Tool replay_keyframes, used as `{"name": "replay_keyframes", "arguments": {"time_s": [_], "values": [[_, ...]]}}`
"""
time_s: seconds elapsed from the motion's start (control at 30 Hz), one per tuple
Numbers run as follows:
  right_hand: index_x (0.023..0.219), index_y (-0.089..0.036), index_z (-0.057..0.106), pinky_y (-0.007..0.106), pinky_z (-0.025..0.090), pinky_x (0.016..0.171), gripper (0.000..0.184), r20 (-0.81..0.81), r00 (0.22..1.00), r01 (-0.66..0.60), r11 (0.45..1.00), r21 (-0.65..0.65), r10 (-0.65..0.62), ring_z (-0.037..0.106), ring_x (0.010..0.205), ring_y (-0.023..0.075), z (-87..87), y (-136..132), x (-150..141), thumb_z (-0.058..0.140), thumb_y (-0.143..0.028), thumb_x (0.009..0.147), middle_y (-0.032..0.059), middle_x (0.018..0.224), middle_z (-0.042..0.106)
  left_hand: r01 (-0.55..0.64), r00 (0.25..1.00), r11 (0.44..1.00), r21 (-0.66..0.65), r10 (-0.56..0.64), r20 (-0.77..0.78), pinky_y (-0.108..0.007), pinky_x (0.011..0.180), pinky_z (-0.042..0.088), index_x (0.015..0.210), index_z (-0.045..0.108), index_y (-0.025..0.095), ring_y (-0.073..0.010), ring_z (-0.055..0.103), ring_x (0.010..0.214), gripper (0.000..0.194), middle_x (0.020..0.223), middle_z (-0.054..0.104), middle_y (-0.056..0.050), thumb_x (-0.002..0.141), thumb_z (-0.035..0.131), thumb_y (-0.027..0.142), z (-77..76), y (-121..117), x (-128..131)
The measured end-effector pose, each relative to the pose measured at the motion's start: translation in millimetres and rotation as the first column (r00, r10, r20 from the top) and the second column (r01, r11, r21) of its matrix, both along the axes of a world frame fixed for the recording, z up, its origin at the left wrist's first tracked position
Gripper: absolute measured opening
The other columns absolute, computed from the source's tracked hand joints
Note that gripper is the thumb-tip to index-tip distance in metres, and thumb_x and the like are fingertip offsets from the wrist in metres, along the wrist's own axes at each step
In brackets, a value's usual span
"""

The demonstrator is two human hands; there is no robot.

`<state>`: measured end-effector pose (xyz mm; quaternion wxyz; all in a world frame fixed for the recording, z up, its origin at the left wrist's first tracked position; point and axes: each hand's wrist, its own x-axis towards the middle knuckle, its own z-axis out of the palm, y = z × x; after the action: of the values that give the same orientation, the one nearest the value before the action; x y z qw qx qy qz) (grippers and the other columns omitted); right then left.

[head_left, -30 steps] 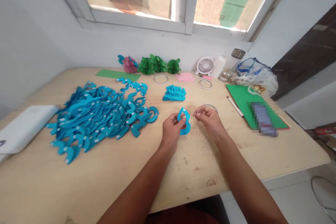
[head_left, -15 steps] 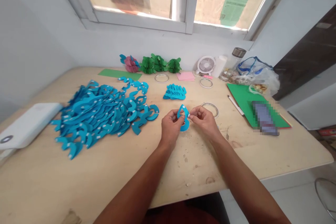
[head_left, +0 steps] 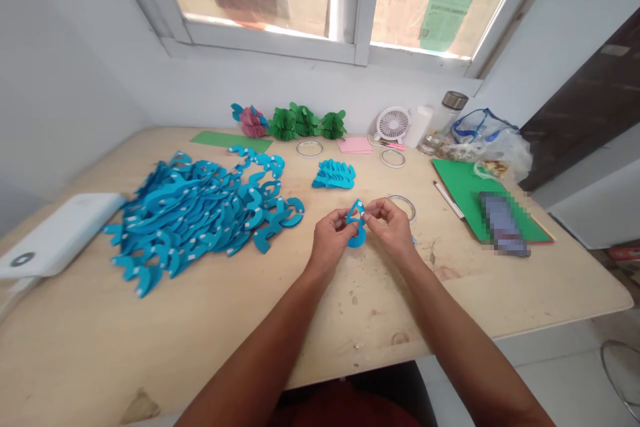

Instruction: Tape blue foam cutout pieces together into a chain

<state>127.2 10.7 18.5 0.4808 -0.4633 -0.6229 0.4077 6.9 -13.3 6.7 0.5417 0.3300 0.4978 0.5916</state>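
Note:
My left hand [head_left: 331,239] pinches a curved blue paper cutout [head_left: 357,239] over the middle of the table. It has a small white patch near its top. At its right edge, my right hand [head_left: 391,225] has its thumb and fingers closed on the paper; the fingertips partly hide it. Just beyond my hands lies a small stack of blue folded paper pieces [head_left: 334,175]. To the left spreads a large heap of blue paper cutouts [head_left: 195,207], many with white patches.
A white power bank [head_left: 63,233] lies at the left. Tape rolls [head_left: 310,149] and pink paper [head_left: 354,145] lie toward the back, near green paper ornaments [head_left: 304,121], a small fan [head_left: 393,125] and a bottle [head_left: 445,120]. Green sheets [head_left: 457,180] and a phone [head_left: 504,223] are at the right.
My right hand's fingertips have come in closer, against the blue paper cutout. The cutout and my left hand have shifted slightly right in view.

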Motion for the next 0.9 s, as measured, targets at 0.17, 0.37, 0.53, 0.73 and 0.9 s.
{"name": "replay_keyframes", "arguments": {"time_s": [0.17, 0.37, 0.53, 0.73, 0.9], "values": [[0.076, -0.02, 0.056, 0.029, 0.047, 0.066, 0.012, 0.02, 0.997, 0.076, 0.997, -0.003, -0.076, 0.059, 0.07, 0.0163, -0.8, 1.7, 2.2, 0.061, -0.026, 0.067, 0.0016, 0.074, 0.062, 0.167, 0.983, 0.981, -0.102, -0.158, 0.096, -0.027, 0.056, 0.048, 0.079, 0.069, 0.013, -0.015, 0.058, 0.061, 0.029, 0.069, 0.066, -0.004, 0.053, 0.073, 0.025, 1.9, -3.5, -1.1], [0.083, -0.02, 0.057, 0.03, 0.047, 0.07, 0.014, 0.089, 0.994, 0.063, 0.997, 0.055, -0.067, 0.062, 0.075, 0.0181, -1.1, 0.1, 3.8, 0.058, -0.025, 0.07, 0.0023, 0.077, 0.065, 0.115, 0.99, 0.983, -0.141, -0.102, 0.093, -0.026, 0.051, 0.048, 0.072, 0.069, 0.013, -0.0142, 0.055, 0.057, 0.025, 0.064, 0.062, -0.004, 0.051, 0.073, 0.025, 5.2, -4.7, -3.1], [0.089, -0.021, 0.058, 0.035, 0.041, 0.082, 0.015, 0.336, 0.934, 0.04, 0.972, 0.23, -0.117, 0.061, 0.083, 0.0196, 0.4, -4.7, 2.0, 0.054, -0.021, 0.075, 0.0024, 0.081, 0.068, -0.006, 1.0, 0.995, -0.102, 0.009, 0.029, -0.024, 0.048, 0.047, 0.069, 0.069, 0.013, -0.0129, 0.054, 0.056, 0.02, 0.061, 0.061, -0.002, 0.052, 0.07, 0.023, 7.2, -2.2, -3.8], [0.094, -0.02, 0.058, 0.037, 0.036, 0.084, 0.017, 0.469, 0.852, -0.022, 0.88, 0.474, -0.231, 0.059, 0.086, 0.0205, -5.6, -6.2, 0.0, 0.053, -0.017, 0.078, 0.0023, 0.082, 0.068, -0.034, 0.999, 0.996, -0.088, 0.034, -0.001, -0.025, 0.05, 0.049, 0.067, 0.067, 0.012, -0.0126, 0.054, 0.057, 0.017, 0.059, 0.059, 0.0, 0.054, 0.067, 0.023, 8.4, -1.8, -3.7], [0.097, -0.02, 0.057, 0.035, 0.035, 0.082, 0.019, 0.522, 0.806, -0.083, 0.819, 0.568, -0.28, 0.057, 0.084, 0.019, -7.5, -6.0, 0.1, 0.053, -0.015, 0.08, 0.002, 0.082, 0.067, -0.029, 0.998, 0.994, -0.105, 0.034, 0.043, -0.027, 0.053, 0.049, 0.067, 0.068, 0.012, -0.0134, 0.055, 0.056, 0.018, 0.058, 0.059, 0.0, 0.053, 0.068, 0.024, 7.1, -0.9, -4.6]]}}
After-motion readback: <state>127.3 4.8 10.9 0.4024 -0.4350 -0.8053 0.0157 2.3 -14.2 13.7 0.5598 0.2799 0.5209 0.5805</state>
